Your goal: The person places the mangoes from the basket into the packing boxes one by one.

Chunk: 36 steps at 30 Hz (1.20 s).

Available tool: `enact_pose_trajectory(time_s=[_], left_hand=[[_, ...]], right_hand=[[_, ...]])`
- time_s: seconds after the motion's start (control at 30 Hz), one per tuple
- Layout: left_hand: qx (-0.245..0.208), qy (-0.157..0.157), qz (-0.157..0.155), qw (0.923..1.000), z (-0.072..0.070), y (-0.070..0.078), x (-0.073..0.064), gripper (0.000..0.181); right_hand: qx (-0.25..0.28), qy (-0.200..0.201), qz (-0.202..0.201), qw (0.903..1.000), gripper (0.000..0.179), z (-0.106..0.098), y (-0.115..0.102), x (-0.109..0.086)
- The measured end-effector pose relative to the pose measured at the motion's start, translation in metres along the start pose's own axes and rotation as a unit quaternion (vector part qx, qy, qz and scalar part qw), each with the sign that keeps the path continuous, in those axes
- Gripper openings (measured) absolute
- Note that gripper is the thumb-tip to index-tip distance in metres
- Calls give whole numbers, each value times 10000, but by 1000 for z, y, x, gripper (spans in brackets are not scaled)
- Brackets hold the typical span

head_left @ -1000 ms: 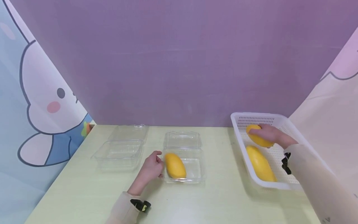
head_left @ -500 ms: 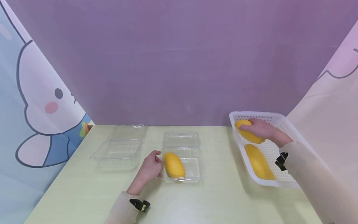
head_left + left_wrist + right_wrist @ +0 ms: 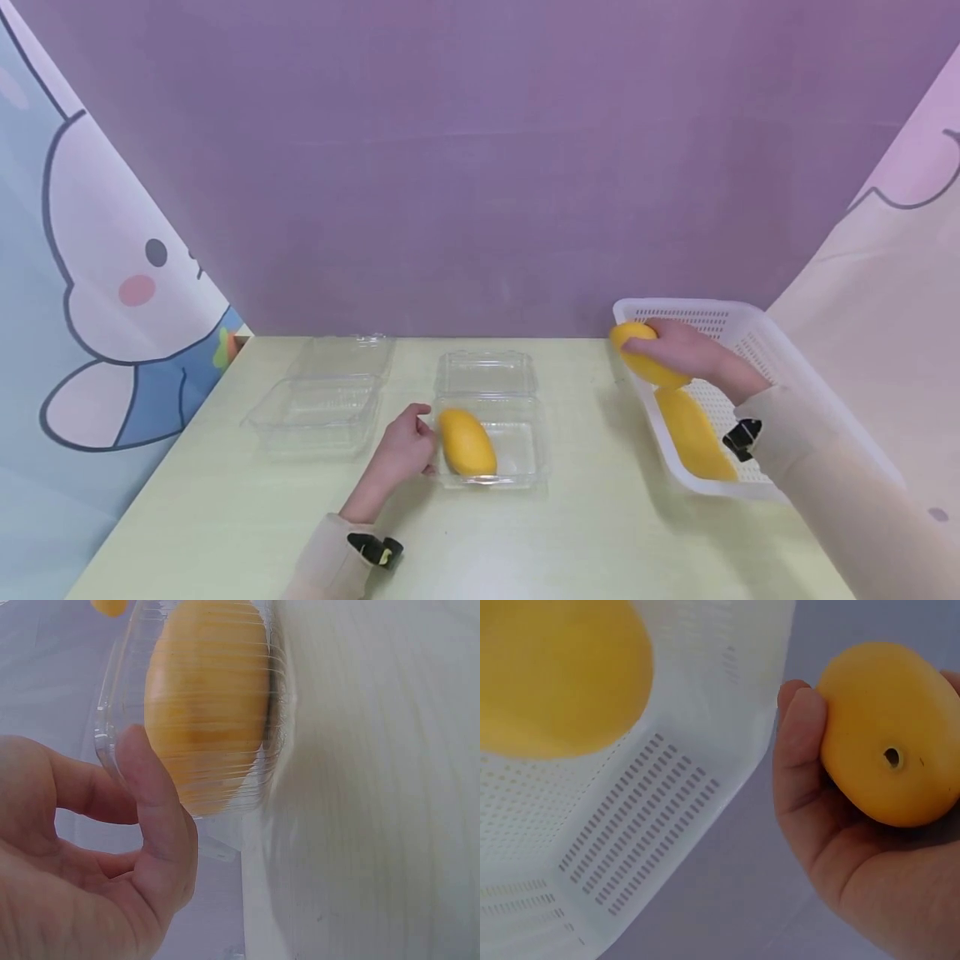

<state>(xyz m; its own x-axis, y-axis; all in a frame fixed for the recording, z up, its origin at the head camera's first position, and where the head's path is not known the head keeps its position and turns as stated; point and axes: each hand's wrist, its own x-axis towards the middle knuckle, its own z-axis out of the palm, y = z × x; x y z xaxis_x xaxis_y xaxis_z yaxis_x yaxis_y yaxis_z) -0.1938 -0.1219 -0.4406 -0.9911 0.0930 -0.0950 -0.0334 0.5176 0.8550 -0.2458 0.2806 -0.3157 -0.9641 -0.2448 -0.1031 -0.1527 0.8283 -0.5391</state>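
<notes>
My right hand (image 3: pixel 678 348) grips a yellow mango (image 3: pixel 637 350) over the left rim of a white perforated basket (image 3: pixel 810 392); its stem end shows in the right wrist view. A second mango (image 3: pixel 692 433) lies in the basket. My left hand (image 3: pixel 405 446) is at the left side of a clear hinged plastic container (image 3: pixel 517 450), lid laid back. The left wrist view has its fingers (image 3: pixel 154 795) curled at the container's rim, pinching it. Inside the container, on its left side, rests another mango (image 3: pixel 468 443).
Another clear container (image 3: pixel 322 408), lid raised back, stands on the pale table (image 3: pixel 570 533) to the left. A purple panel (image 3: pixel 480 167) rises behind the table's far edge. Printed cloths (image 3: pixel 142 233) hang at both sides.
My right hand has carried the mango leftward, from inside the basket to over its left rim. My left hand has kept its place at the container.
</notes>
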Motion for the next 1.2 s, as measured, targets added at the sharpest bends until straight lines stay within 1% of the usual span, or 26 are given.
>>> enact_pose_trajectory(time_s=[0.1,0.23,0.33,0.47,0.6,0.8,1.0,1.13,1.2], left_hand=[[-9,5,-20,10000,0,-1,0,52],[-19,38,12,10000,0,-3,0,52],[-21,55,26,10000,0,-4,1,52],[-2,36,15,10000,1,-4,1,52],[8,39,46,10000,1,-4,2,52],[-5,58,5,10000,1,-4,2,52],[-28,74,-35,10000,1,-2,1,52],[-46,80,-45,9999,1,-1,2,51],[-59,85,-2,9999,2,-2,2,51]], right_hand=[[210,-83,108,9997,43,2,-5,0],[488,-128,271,9984,50,2,-14,0],[505,-76,306,9982,52,1,-20,0],[659,-62,370,9971,51,1,-25,-2],[770,34,342,9964,49,2,-30,-7],[950,252,146,9951,42,6,-40,-14],[1404,437,195,9889,43,15,-51,-23],[1502,564,221,9868,43,26,-56,-26],[1492,585,250,9868,43,32,-58,-26]])
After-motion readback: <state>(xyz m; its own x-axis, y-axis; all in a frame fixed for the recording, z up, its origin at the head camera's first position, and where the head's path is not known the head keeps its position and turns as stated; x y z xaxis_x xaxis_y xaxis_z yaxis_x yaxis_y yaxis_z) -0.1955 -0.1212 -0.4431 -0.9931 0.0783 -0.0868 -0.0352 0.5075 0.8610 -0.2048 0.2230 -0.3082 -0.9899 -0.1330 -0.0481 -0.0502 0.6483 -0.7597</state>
